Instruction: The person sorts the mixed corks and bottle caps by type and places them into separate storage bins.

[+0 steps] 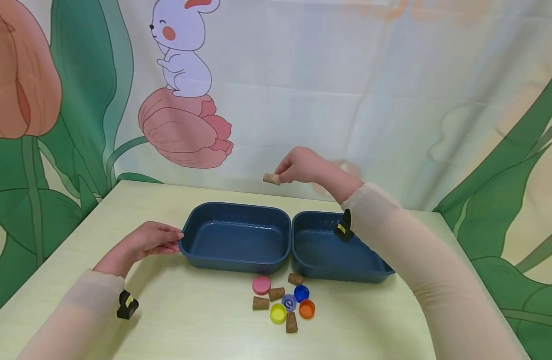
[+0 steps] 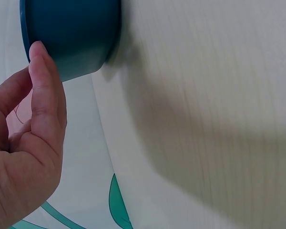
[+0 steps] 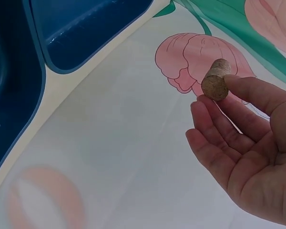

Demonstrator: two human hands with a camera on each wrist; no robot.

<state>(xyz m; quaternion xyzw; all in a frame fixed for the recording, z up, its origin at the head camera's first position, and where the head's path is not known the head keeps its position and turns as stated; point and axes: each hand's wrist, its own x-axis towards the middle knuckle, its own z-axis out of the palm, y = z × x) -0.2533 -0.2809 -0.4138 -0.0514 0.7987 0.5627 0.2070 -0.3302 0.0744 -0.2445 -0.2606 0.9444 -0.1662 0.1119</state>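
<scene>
My right hand [image 1: 303, 166] is raised above the far edge of the table, behind the two bins. It pinches a cork stopper [image 3: 216, 80] between thumb and fingertips, as the right wrist view shows. At the left, my left hand [image 1: 152, 240] holds the rim of the left dark blue bin [image 1: 240, 266] at its end. In the left wrist view its fingers [image 2: 40, 78] lie against the bin's outer wall, and the thumb tip is partly hidden. Both bins show bare floors where visible; my right forearm covers part of the right bin [image 1: 339, 274].
In front of the bins lie several cork stoppers [image 1: 261, 303] among several bottle caps: pink [image 1: 262, 285], blue [image 1: 301, 293], purple [image 1: 289, 302], yellow [image 1: 278, 313] and orange [image 1: 307, 309]. A printed curtain [image 1: 303, 75] hangs behind the pale wooden table [image 1: 190, 320].
</scene>
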